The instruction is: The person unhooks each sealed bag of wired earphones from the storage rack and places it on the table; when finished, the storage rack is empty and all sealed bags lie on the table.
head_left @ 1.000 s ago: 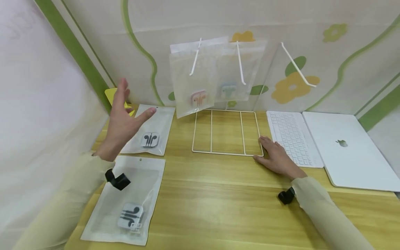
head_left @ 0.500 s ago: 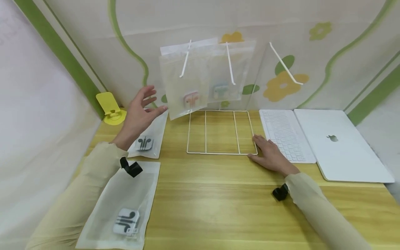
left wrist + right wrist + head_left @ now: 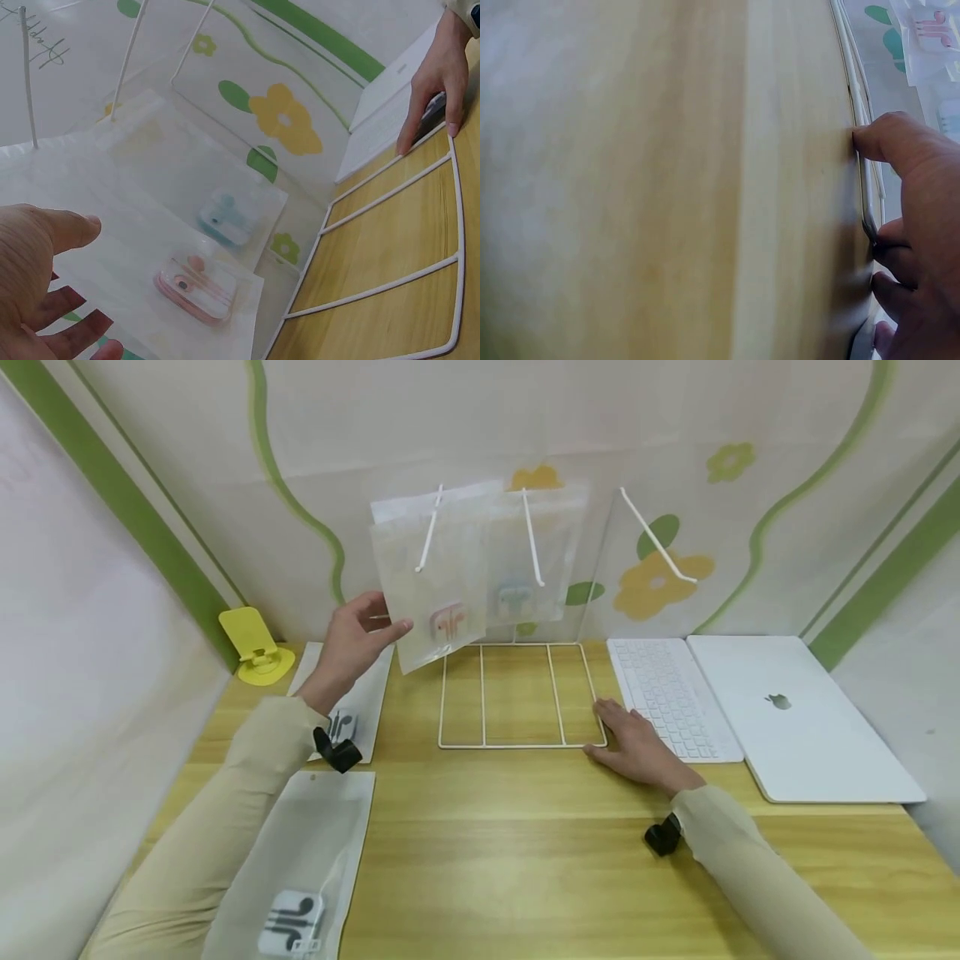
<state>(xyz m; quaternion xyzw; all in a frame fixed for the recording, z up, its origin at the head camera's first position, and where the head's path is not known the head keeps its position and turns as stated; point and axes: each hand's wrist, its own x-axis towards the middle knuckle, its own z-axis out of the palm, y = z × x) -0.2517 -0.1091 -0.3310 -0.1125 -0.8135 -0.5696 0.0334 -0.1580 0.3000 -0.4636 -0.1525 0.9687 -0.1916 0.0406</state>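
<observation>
My left hand is at the left edge of a translucent zip bag with pink earphones in a case. Its thumb shows in front of the bag and its fingertips pass behind the edge in the head view; the left wrist view shows thumb and fingers spread apart. This bag hangs on the left hook of a white wire display rack. Another bag, with teal earphones, hangs on the middle hook. My right hand holds the rack's front right base corner, thumb on the front wire, fingers along the side.
The right hook carries no bag. Two bags, one behind the other, lie at left with dark earphones. A yellow phone stand is at back left. A white keyboard and laptop lie at right.
My left hand has moved right, from above the lying bags to the edge of the hanging pink-earphone bag. The right hand stays on the rack corner. The head view has shifted slightly.
</observation>
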